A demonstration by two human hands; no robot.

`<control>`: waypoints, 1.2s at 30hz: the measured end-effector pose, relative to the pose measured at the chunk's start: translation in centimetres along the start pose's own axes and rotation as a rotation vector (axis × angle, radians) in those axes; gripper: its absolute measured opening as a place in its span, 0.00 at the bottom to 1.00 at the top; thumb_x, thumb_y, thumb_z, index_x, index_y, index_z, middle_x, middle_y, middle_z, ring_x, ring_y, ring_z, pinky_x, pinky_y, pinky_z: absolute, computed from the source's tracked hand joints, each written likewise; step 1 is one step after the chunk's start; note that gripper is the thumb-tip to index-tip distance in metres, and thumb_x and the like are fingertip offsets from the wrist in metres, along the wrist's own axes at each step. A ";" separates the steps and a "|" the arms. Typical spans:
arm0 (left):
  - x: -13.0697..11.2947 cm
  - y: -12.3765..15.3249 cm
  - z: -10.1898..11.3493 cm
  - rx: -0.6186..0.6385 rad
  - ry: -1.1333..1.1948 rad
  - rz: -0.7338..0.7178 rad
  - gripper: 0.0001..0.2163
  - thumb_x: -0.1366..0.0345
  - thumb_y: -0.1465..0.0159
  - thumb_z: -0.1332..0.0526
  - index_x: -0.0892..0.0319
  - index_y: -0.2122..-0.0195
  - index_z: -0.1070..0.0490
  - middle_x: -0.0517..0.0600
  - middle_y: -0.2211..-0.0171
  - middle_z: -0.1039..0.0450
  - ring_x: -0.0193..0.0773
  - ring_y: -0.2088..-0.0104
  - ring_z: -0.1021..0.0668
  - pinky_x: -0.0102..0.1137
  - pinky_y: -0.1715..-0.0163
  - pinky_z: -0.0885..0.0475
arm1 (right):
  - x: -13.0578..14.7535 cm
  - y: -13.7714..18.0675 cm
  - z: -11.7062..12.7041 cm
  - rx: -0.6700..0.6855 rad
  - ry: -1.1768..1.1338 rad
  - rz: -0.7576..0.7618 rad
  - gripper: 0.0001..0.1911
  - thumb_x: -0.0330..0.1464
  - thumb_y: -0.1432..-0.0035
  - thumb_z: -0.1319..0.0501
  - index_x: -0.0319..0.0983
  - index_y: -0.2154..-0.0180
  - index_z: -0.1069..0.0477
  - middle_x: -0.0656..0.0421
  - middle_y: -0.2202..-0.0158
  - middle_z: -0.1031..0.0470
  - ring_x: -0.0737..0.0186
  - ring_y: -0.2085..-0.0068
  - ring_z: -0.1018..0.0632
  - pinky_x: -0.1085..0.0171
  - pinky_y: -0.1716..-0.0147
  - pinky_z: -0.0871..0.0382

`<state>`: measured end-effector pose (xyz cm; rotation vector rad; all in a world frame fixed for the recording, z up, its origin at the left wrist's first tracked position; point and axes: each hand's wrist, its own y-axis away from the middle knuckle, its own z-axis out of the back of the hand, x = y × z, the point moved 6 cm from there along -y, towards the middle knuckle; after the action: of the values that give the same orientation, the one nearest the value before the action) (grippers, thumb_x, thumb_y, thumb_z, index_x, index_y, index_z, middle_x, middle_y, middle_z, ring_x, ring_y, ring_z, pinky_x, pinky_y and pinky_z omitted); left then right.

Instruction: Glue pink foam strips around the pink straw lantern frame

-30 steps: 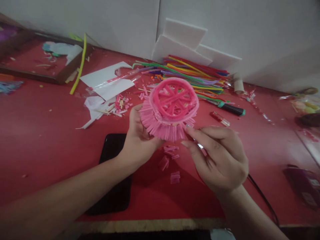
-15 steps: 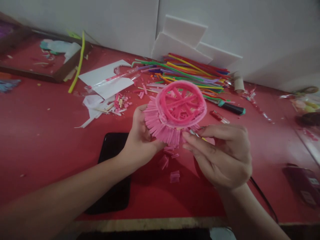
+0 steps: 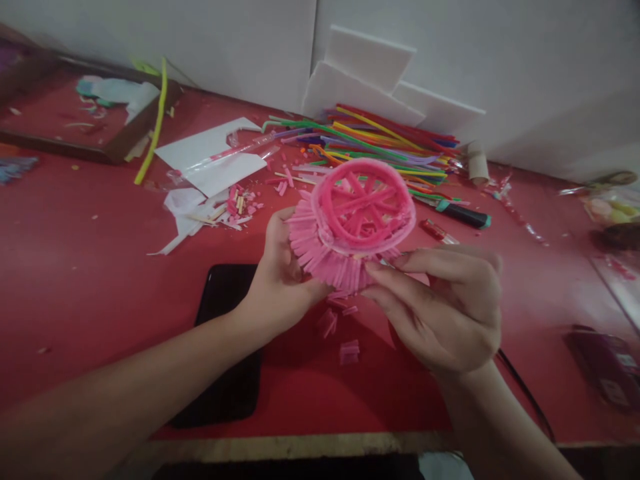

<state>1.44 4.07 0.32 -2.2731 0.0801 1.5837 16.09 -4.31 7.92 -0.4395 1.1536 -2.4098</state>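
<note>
Black phone (image 3: 225,347) lies near left on the red bench (image 3: 75,267). Left hand (image 3: 280,273) grips the pink wheel (image 3: 355,223) from beneath, tilting it up for access. Right hand (image 3: 445,307) pinches its fringe, steadying it. Straws (image 3: 380,143) lie far behind.

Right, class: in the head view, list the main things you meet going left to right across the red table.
Yellow-green pipe cleaner → white paper sheet → black phone → left hand → pink fringed wheel → right hand → black marker → dark purple case.
</note>
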 end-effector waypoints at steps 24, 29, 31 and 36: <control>-0.4 0.0 0.1 -0.005 -0.100 -0.056 0.32 0.73 0.51 0.23 0.52 0.49 0.37 0.48 0.55 0.23 0.39 0.56 0.18 0.32 0.57 0.20 | 0.0 -0.3 0.2 0.015 -0.065 0.023 0.11 0.23 0.43 0.29 0.44 0.61 0.20 0.61 0.64 0.24 0.65 0.65 0.25 0.59 0.63 0.28; -0.3 0.0 0.2 -0.005 -0.115 -0.042 0.31 0.72 0.50 0.23 0.51 0.49 0.38 0.48 0.54 0.24 0.39 0.56 0.18 0.34 0.55 0.20 | 0.0 -0.3 0.4 0.025 -0.072 0.045 0.12 0.21 0.44 0.30 0.42 0.61 0.19 0.60 0.63 0.24 0.64 0.64 0.25 0.59 0.62 0.28; -0.3 0.0 0.2 -0.002 -0.109 -0.034 0.32 0.72 0.50 0.23 0.52 0.49 0.38 0.47 0.55 0.24 0.38 0.57 0.18 0.32 0.56 0.21 | -0.1 -0.2 0.4 0.027 -0.077 0.050 0.12 0.20 0.45 0.30 0.41 0.61 0.19 0.60 0.63 0.24 0.63 0.64 0.25 0.58 0.62 0.29; -0.3 0.0 0.0 0.009 -0.077 -0.033 0.32 0.73 0.50 0.23 0.51 0.49 0.39 0.45 0.56 0.24 0.34 0.59 0.19 0.27 0.60 0.22 | -0.2 -0.1 0.4 0.027 -0.066 0.051 0.11 0.22 0.44 0.30 0.43 0.61 0.19 0.61 0.64 0.24 0.63 0.64 0.24 0.58 0.62 0.28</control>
<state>1.30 4.02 0.56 -2.1928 0.0290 1.6484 16.39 -4.41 8.23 -0.4716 1.0903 -2.3469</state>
